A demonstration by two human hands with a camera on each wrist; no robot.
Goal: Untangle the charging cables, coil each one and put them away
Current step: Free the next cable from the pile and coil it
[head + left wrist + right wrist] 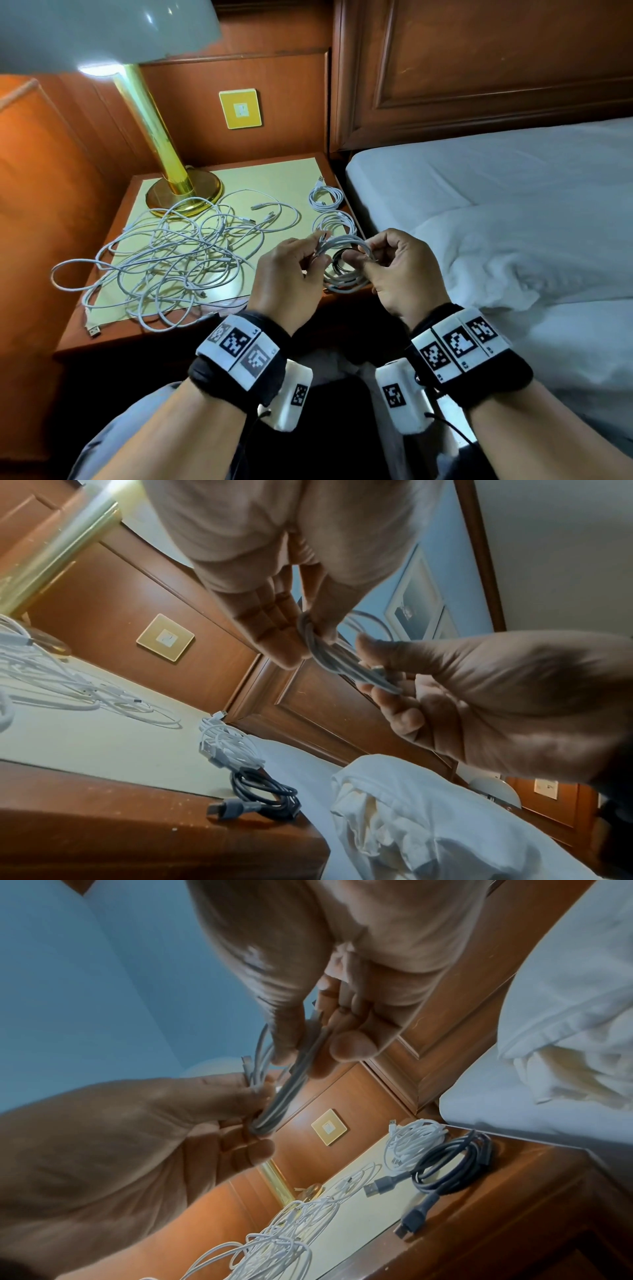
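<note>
Both hands hold one white charging cable gathered into a loose coil [346, 245], raised above the front right corner of the wooden bedside tabletop [113, 329]. The left hand [291, 274] pinches one side of the coil between thumb and fingertips, with a connector end poking out by the thumb; the right hand [399, 270] pinches the opposite side, its fingers curled round the strands.

Taking the brass table lamp with the pale shade [161, 150] as the landmark, at the back left of the tabletop: a big tangle of white cables [171, 253] sprawls from the lamp's round base forward across the cream mat [274, 174], one loop reaching past the mat's left edge and a USB plug [94, 331] lying on the bare wood at the front. To the right of the lamp, along the tabletop's far edge from it, lie two coiled white cables, one behind the other [326, 198] [334, 221]. In front of them, farthest from the lamp, sits a coiled dark grey cable with grey plugs [452, 1164], directly beneath the hands.

Behind the lamp, a yellow wall plate [240, 109] is set in the wood panelling. Beyond the tabletop's right edge is a bed with white sheets [513, 205].
</note>
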